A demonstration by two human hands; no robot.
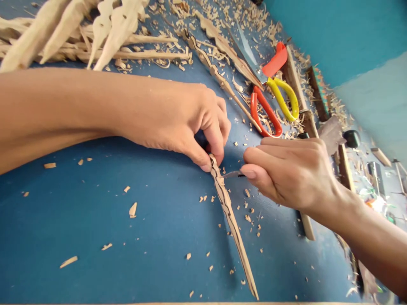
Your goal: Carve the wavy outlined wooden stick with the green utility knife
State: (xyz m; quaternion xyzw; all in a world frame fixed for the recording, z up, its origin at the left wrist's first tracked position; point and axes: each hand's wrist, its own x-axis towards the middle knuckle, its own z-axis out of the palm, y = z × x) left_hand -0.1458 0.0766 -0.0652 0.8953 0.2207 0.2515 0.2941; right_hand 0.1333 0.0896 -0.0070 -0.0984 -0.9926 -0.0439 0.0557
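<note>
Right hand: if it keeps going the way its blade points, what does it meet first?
The right hand points its blade leftward at the carved stick; the tip seems already on the stick's edge, just below the left hand.

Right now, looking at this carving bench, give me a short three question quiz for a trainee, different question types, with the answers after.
1. True or false: the left hand pins the upper end of the long wavy-edged pale wooden strip against the blue tabletop.
2. Which tool does the right hand hold to the strip? A, the red and yellow handled scissors; B, a small thin metal blade; C, a hammer.
3. Fill in: the scissors lie among wood ____.

Key: 1 true; 2 B; 3 shavings.
</note>
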